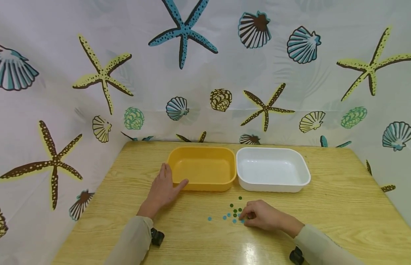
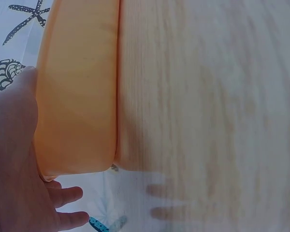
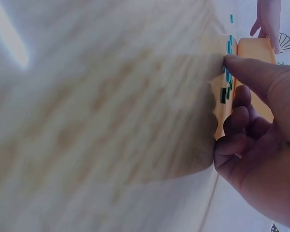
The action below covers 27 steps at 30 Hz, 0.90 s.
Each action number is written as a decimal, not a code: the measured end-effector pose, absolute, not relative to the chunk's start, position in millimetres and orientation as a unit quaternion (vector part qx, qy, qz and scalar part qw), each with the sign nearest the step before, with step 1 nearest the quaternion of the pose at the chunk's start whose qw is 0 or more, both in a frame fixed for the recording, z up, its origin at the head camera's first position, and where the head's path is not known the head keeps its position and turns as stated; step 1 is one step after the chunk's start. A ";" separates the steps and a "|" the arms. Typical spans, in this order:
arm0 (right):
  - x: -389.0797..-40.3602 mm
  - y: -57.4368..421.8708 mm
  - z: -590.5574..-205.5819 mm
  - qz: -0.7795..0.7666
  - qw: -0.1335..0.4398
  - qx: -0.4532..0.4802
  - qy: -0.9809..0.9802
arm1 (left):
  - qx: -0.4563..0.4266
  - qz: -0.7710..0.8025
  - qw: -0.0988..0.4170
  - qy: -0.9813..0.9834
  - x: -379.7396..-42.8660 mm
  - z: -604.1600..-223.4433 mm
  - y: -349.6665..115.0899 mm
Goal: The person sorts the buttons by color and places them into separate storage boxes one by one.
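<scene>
Small blue discs point(image 1: 225, 218) and green discs point(image 1: 231, 205) lie loosely grouped on the table in front of two trays. My right hand point(image 1: 263, 215) is low over the right side of this group, thumb and forefinger down at the discs. In the right wrist view the thumb tip and forefinger stand apart, a few discs showing between them; the other fingers are bent. My left hand point(image 1: 163, 188) rests at the near left corner of the yellow-orange tray point(image 1: 202, 187), thumb at its front rim and straight fingers along its left side. That tray's inside holds nothing visible.
A white tray point(image 1: 275, 187) stands right beside the yellow-orange one, with nothing visible inside. Both are near the back of the wooden table point(image 1: 119, 213). Behind hangs a white cloth point(image 1: 198, 81) printed with starfish and shells.
</scene>
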State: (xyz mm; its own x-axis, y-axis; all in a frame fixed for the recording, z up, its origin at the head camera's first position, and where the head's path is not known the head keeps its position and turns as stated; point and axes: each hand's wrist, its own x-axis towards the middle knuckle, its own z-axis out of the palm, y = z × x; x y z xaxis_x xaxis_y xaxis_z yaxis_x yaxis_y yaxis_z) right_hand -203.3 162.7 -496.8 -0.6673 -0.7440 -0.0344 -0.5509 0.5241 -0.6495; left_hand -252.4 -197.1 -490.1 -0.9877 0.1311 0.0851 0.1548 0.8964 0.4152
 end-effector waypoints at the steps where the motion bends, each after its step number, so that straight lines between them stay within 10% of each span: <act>1: -203.9 162.7 -497.4 -0.310 0.158 -0.374 0.860 | -0.074 -0.215 0.028 -0.973 -252.4 -490.1 -197.2; 27: -205.1 159.3 -492.4 -0.320 0.174 -0.362 0.858 | -0.072 -0.225 0.020 -0.971 -252.5 -489.4 -198.8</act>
State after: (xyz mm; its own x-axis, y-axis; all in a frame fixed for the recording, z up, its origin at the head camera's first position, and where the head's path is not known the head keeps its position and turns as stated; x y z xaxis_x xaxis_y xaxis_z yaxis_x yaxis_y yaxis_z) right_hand -205.1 159.3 -492.4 -0.6770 -0.7329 -0.0669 -0.5107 0.5333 -0.6743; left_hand -252.5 -198.8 -489.4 -0.9889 0.1304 0.0717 0.1486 0.8883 0.4345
